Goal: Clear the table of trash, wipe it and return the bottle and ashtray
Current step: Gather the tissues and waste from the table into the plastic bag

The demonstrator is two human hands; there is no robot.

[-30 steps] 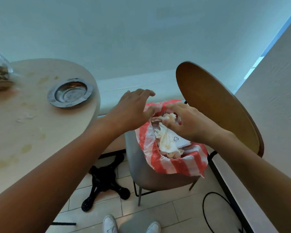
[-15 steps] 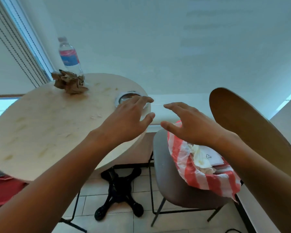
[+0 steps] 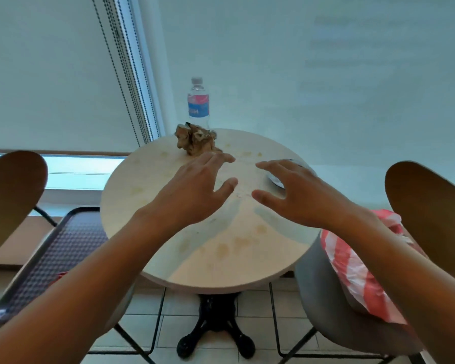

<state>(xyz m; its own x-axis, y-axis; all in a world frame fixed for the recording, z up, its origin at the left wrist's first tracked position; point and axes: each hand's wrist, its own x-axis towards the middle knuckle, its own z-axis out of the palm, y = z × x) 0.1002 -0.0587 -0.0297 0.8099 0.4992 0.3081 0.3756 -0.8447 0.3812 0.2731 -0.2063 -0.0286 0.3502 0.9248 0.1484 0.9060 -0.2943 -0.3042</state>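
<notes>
- Your hands have left the striped bag and swung back over the round table [image 3: 147, 232]; a second ago both were at the bag's mouth with the tissue, so that load is dropped and you come back empty-handed.
- Your left hand [image 3: 195, 190] is above the table's centre, fingers spread and relaxed, holding nothing. Its fingertips point toward 12 o'clock, just short of the crumpled brown paper [image 3: 196, 141].
- Your right hand [image 3: 297, 195] is level with it toward 3 o'clock, also spread and empty, thumb turned inward. Whether either palm touches the tabletop I cannot tell.
- The crumpled brown paper sits at the table's 12 o'clock edge and looks like the last piece of trash on it; grabbing it is likely your next step.
- The water bottle [image 3: 198, 106] stands upright just behind the paper at 12 o'clock, close enough that a careless grab could tip it.
- The metal ashtray [image 3: 275, 179] lies toward 2 o'clock, mostly hidden behind your right hand.
- The red-and-white striped bag [image 3: 352, 271] rests on the grey chair [image 3: 318, 298] at 4 o'clock, beside the table.
- Yellowish stains dot the tabletop, so wiping is not yet done; bottle and ashtray will need lifting first.
</notes>
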